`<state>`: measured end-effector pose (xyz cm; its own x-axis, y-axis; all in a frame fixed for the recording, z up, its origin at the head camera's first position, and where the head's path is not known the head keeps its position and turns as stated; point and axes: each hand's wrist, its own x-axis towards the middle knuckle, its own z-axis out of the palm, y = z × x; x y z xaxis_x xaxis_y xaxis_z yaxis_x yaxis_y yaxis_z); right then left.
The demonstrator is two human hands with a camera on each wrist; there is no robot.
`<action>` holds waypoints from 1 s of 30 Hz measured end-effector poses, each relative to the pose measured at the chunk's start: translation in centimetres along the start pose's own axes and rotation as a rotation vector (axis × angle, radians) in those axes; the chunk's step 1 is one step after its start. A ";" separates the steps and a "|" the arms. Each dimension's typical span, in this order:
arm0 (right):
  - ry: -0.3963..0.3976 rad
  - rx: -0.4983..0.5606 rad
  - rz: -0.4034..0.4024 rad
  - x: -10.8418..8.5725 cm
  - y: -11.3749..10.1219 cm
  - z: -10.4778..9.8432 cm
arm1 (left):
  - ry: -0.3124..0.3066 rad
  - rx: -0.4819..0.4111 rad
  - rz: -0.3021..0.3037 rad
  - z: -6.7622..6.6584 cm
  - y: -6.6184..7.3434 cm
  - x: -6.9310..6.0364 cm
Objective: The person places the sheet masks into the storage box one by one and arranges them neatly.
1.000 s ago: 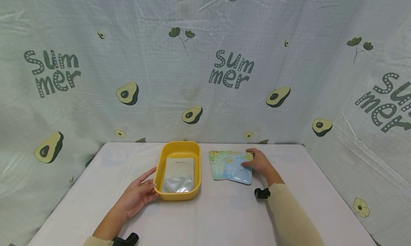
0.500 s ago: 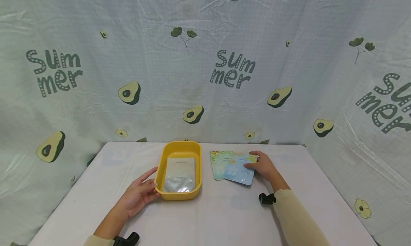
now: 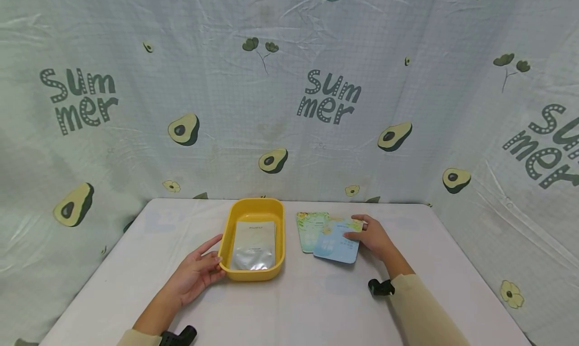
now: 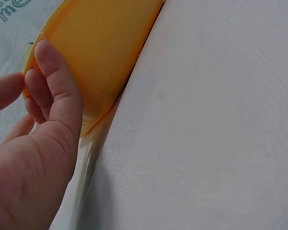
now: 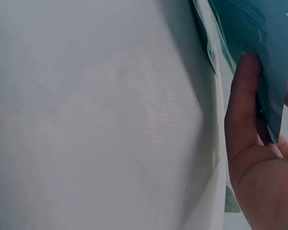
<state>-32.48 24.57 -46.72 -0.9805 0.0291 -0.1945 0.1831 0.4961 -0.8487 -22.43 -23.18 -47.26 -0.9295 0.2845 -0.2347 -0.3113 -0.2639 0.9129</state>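
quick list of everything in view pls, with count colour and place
table: one, white, below everything
sheet: backdrop, pale grey with avocado and "summer" prints, behind and beside the table
tray: one, yellow, on the table's left half
silver packet: at least one, silver, inside the tray
green packet: one, pale green, on the table right of the tray
blue packet: one, light blue, overlapping the green one
sleeves: two, beige, on the forearms
cameras: two, black, one per wrist
left grip: one, bare, touching the tray's left side
right grip: one, bare, pinching the blue packet
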 end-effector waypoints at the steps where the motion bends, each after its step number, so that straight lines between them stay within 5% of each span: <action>1: -0.005 0.008 -0.003 -0.1 0.0 0.1 | -0.001 0.000 0.000 0.0 0.0 0.0; 21: -0.046 0.095 -0.007 -2.1 0.3 1.2 | -0.024 0.000 0.002 -0.6 0.2 0.4; 30: -0.117 0.222 -0.025 -3.3 -0.3 1.8 | -0.026 0.012 0.012 -0.7 0.3 0.7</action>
<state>-29.20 22.76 -46.72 -0.9723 -0.0879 -0.2166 0.1827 0.2919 -0.9388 -23.33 -23.66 -47.42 -0.9276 0.3057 -0.2149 -0.2975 -0.2564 0.9196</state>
